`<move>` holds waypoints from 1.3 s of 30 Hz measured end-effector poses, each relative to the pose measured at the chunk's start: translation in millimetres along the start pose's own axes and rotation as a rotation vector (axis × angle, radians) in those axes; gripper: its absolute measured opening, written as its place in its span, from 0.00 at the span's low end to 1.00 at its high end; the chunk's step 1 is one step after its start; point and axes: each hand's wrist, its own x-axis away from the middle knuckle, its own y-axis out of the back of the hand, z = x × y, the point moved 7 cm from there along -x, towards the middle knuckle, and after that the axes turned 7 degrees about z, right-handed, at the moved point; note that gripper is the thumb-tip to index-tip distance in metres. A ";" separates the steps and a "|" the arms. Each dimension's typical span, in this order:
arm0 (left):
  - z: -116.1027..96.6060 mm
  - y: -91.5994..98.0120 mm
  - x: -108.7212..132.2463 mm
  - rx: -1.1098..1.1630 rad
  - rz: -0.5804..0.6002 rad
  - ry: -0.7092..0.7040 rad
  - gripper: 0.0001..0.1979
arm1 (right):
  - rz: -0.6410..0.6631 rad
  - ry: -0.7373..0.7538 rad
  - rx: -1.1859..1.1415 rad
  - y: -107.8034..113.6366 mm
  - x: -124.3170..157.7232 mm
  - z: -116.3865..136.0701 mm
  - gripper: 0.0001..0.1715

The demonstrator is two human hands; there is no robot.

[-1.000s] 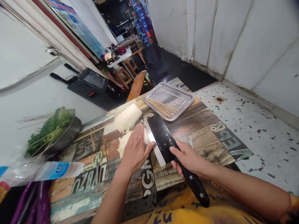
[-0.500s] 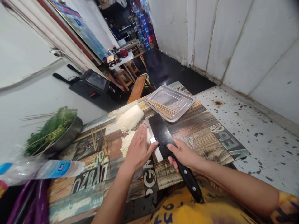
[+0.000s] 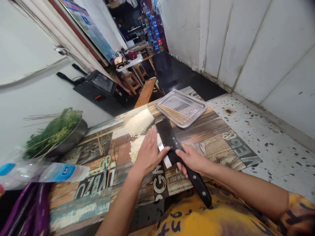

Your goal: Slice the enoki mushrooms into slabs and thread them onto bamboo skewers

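My left hand (image 3: 148, 154) lies flat, fingers stretched out, on a bundle of white enoki mushrooms (image 3: 136, 147) on the printed table (image 3: 209, 131). My right hand (image 3: 192, 159) grips the black handle of a dark cleaver (image 3: 169, 139), whose blade rests against the mushrooms just right of my left fingers. A second bundle of enoki (image 3: 140, 122) lies a little farther back.
A steel tray (image 3: 194, 103) with several bamboo skewers (image 3: 173, 114) sits behind the cleaver. A metal bowl of green vegetables (image 3: 55, 132) stands at left, with loose skewers (image 3: 100, 147) beside it. A plastic water bottle (image 3: 49, 172) lies at the near left.
The cleaver and my right hand have shifted slightly left, closer to my left hand; the blade now stands more upright at the mushrooms. My left hand stays on the bundle.
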 end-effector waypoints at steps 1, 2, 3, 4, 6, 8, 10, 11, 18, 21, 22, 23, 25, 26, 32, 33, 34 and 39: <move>-0.8 0.1 0.1 -0.001 -0.003 -0.009 0.42 | 0.015 -0.002 0.008 -0.9 2.4 -2.3 0.06; -1.2 0.4 0.2 -0.001 -0.009 -0.016 0.43 | 0.025 0.001 0.015 -1.9 4.1 -3.7 0.06; -0.8 0.9 0.0 0.002 -0.016 -0.017 0.43 | 0.026 0.006 0.018 -3.1 4.1 -3.7 0.06; 0.3 1.5 -0.6 0.009 -0.020 -0.014 0.44 | 0.017 0.016 0.019 -4.3 2.3 -2.1 0.05; 4.6 2.8 -2.1 0.032 -0.027 0.009 0.44 | -0.011 0.038 0.018 -8.1 -6.0 4.4 0.02; 9.4 3.2 -3.6 0.053 -0.018 0.041 0.44 | -0.034 0.051 0.022 -12.5 -14.7 9.6 0.02; 11.9 2.9 -4.0 0.058 0.001 0.059 0.44 | -0.036 0.057 0.029 -16.4 -17.3 9.0 0.01; 11.9 2.7 -3.6 0.056 0.009 0.058 0.44 | -0.027 0.056 0.037 -18.0 -16.0 6.4 0.02; 18.9 4.7 -2.1 0.080 0.021 0.086 0.46 | -0.011 0.057 0.085 -30.2 -25.6 5.1 0.03; 23.8 5.8 -1.6 0.099 0.018 0.098 0.46 | -0.011 0.067 0.107 -35.1 -34.1 9.6 0.03; 23.6 5.9 -1.1 0.103 0.015 0.091 0.45 | 0.000 0.063 0.113 -36.1 -33.3 7.9 0.04; 22.8 5.9 -0.4 0.105 0.011 0.084 0.45 | 0.010 0.056 0.116 -36.9 -31.4 5.1 0.06; 21.3 6.1 0.4 0.105 0.000 0.079 0.45 | 0.023 0.043 0.110 -39.1 -28.8 -0.2 0.08; 21.0 6.2 0.3 0.105 -0.002 0.083 0.46 | 0.022 0.038 0.104 -41.1 -29.9 -1.2 0.08; 23.2 11.7 -1.2 0.124 0.020 0.094 0.44 | -0.018 0.016 0.188 -61.3 -57.6 17.5 0.12; 21.9 14.0 -0.5 0.131 0.015 0.083 0.43 | -0.013 0.016 0.209 -63.5 -58.1 20.9 0.12; 20.1 17.0 0.4 0.139 0.004 0.072 0.42 | -0.012 0.021 0.225 -64.5 -56.5 24.1 0.12; 9.7 48.6 6.3 0.136 -0.144 0.060 0.34 | -0.028 0.165 0.290 -64.6 -35.8 47.1 0.10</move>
